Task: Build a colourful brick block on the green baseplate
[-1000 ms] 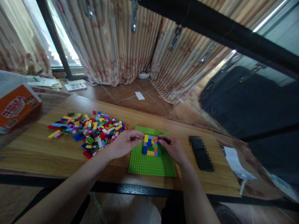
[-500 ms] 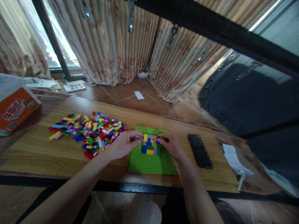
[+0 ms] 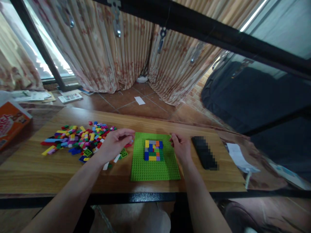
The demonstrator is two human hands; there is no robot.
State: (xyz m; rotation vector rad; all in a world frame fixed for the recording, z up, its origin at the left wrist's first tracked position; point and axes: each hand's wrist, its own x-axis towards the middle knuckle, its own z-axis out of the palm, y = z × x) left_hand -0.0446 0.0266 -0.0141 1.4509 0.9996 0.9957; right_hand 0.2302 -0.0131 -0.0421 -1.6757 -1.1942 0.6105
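A green studded baseplate (image 3: 167, 171) lies on the table with a low block of multicoloured bricks (image 3: 152, 158) built on it. A dark blue brick (image 3: 160, 145) sits at the block's upper right corner. My left hand (image 3: 114, 144) is over the right side of the loose brick pile (image 3: 85, 137), left of the baseplate. Its thumb and fingers are apart, with nothing seen between them. My right hand (image 3: 181, 147) is at the baseplate's upper right edge, away from the block. Its fingers are loosely curled and hold nothing I can see.
A black phone-like object (image 3: 204, 152), partly pixelated, lies on the wooden table (image 3: 109, 181) to the right. An orange box (image 3: 13, 121) stands at the far left. White paper (image 3: 239, 157) is by the right end, and curtains (image 3: 97, 58) hang beyond the table.
Both hands have drawn away from the brick block, the left towards the pile and the right towards the baseplate's edge. The blue brick at my right fingertips now stays on the block.
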